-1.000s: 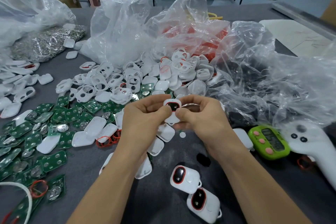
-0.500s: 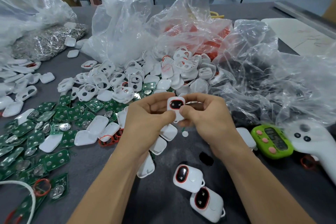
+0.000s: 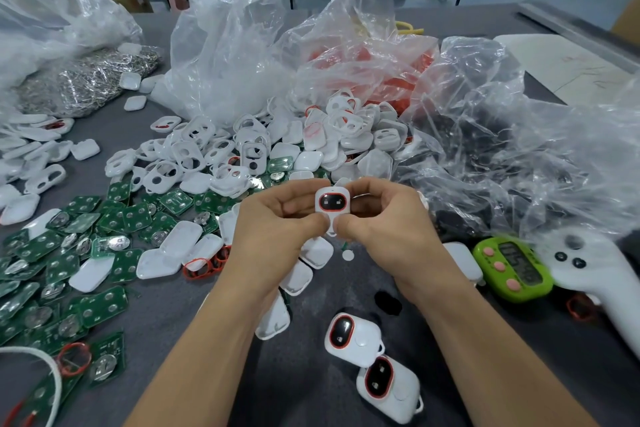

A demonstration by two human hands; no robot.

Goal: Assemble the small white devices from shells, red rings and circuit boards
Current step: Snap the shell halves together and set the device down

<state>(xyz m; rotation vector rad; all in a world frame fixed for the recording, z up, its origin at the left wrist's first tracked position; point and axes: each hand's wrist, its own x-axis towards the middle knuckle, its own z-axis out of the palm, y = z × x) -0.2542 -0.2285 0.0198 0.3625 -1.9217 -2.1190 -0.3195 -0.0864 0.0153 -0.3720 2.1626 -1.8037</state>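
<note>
A small white device (image 3: 331, 202) with a red-ringed black window is pinched between my left hand (image 3: 277, 229) and my right hand (image 3: 388, 225), thumbs pressing its lower front. Two finished devices (image 3: 353, 338) (image 3: 388, 388) lie on the grey table near me. White shells (image 3: 214, 156) are heaped behind my hands. Green circuit boards (image 3: 104, 218) spread to the left. Loose red rings (image 3: 202, 265) lie beside plain white shell backs (image 3: 173, 250).
Clear plastic bags (image 3: 228, 55) stand behind the heap, one holding red rings (image 3: 374, 59). A crumpled bag (image 3: 519, 166) fills the right. A green timer (image 3: 512, 269) and a white controller (image 3: 595, 274) lie at the right. A white cord (image 3: 52, 371) curls at the lower left.
Both hands have turned the device upright so its red-ringed window faces me, and lifted it slightly; the thumbs now press lower on its front.
</note>
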